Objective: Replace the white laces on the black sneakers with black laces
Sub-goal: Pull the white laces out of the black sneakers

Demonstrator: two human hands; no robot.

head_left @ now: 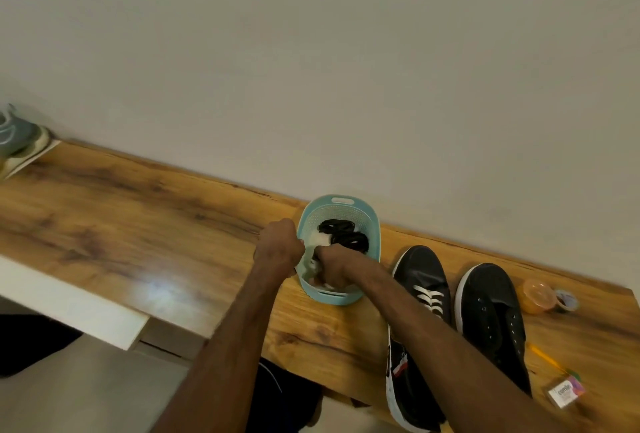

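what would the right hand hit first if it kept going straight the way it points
The right hand would likely meet the basket wall first, with the left hand at its rim; depth is unclear.

Left hand (pixel 278 246) and right hand (pixel 333 268) on bare forearms; dark clothing (pixel 291 401) with pale line.
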